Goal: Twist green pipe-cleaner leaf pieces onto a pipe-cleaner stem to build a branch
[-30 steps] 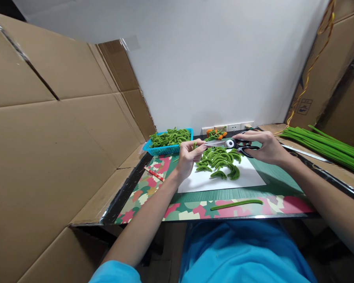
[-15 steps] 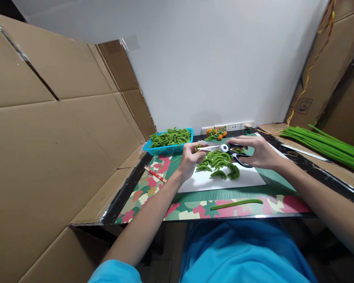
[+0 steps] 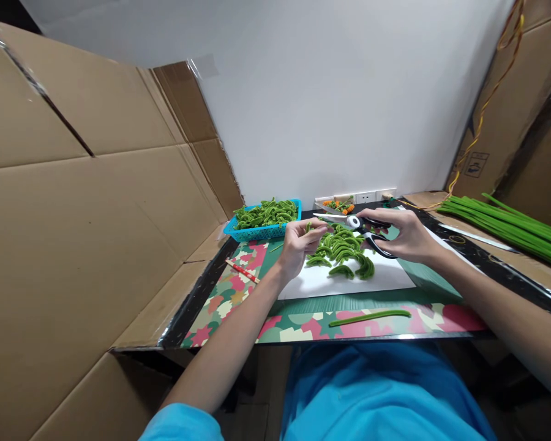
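left hand [image 3: 294, 245] above the white paper, toward the back-left corner of the bench [image 3: 197, 291]: fingertips drawn together in a pinch on a short green fuzzy piece [image 3: 308, 227], mostly hidden by the fingers. right hand [image 3: 408, 234] facing it, fingers curled round the black handles of the scissors [image 3: 355, 222]; blades parted, tips pointing left, just by the left fingertips. contact between blade and piece: cannot tell.

below the hands, a loose heap of curved green pieces [image 3: 344, 248] on the white paper [image 3: 303, 288], two or three clumps toward the sheet's front edge. paper lies on a green mat [image 3: 349, 302] with a patterned border.

one straight green stem [image 3: 370, 318] along the bench's front edge. red stick [image 3: 243, 271] near the left edge. blue basket [image 3: 257, 233] at the back-left corner, heaped with green pieces. orange-and-green cluster [image 3: 342, 207] at the back edge, below wall sockets [image 3: 365, 197]. bundle of long green stems [image 3: 509, 229] on cardboard beyond the right edge, pale strip [image 3: 477, 237] beside it.
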`<state>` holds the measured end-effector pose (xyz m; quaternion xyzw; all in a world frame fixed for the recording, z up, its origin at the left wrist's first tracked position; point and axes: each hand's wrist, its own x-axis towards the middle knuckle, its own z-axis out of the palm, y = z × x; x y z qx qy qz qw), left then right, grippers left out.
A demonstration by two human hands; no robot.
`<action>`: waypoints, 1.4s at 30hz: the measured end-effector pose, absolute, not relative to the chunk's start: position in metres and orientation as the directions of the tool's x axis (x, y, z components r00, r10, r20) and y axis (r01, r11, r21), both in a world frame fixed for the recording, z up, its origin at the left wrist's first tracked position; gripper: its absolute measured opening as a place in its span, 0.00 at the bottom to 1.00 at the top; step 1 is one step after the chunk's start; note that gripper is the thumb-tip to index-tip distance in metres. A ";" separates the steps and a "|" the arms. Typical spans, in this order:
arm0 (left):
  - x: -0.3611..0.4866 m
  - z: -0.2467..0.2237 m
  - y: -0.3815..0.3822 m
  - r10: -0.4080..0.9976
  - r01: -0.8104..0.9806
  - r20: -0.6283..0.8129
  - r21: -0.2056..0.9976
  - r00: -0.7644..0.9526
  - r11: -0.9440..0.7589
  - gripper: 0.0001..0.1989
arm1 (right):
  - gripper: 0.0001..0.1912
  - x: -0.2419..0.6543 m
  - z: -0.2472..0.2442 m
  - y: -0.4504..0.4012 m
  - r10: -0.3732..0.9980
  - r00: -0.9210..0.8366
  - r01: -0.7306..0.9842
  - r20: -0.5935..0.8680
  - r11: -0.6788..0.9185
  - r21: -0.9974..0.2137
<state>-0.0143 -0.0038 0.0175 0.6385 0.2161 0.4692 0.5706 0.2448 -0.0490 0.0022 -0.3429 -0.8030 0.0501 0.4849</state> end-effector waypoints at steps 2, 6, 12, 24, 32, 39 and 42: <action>-0.014 0.016 -0.004 0.809 -0.235 0.357 0.932 0.467 -0.276 0.15 | 0.23 0.244 0.003 -0.050 0.602 -0.285 0.505 0.746 0.756 -0.416; -0.014 0.014 -0.005 0.814 -0.215 0.338 0.940 0.472 -0.265 0.13 | 0.22 0.243 0.002 -0.050 0.583 -0.314 0.505 0.749 0.771 -0.388; -0.014 0.015 -0.003 0.834 -0.264 0.332 0.936 0.441 -0.233 0.11 | 0.24 0.243 0.000 -0.049 0.563 -0.337 0.525 0.754 0.778 -0.346; -0.016 0.018 -0.005 0.818 -0.327 0.346 0.922 0.460 -0.206 0.10 | 0.25 0.245 -0.004 -0.046 0.549 -0.319 0.534 0.773 0.778 -0.332; -0.016 0.018 -0.004 0.826 -0.299 0.341 0.928 0.448 -0.221 0.09 | 0.24 0.246 -0.003 -0.046 0.543 -0.332 0.521 0.771 0.787 -0.331; -0.014 0.018 -0.005 0.828 -0.297 0.346 0.927 0.442 -0.229 0.08 | 0.24 0.246 -0.002 -0.047 0.551 -0.346 0.535 0.759 0.781 -0.323; -0.015 0.017 -0.005 0.829 -0.294 0.344 0.928 0.442 -0.229 0.07 | 0.24 0.245 -0.002 -0.048 0.550 -0.341 0.541 0.762 0.778 -0.319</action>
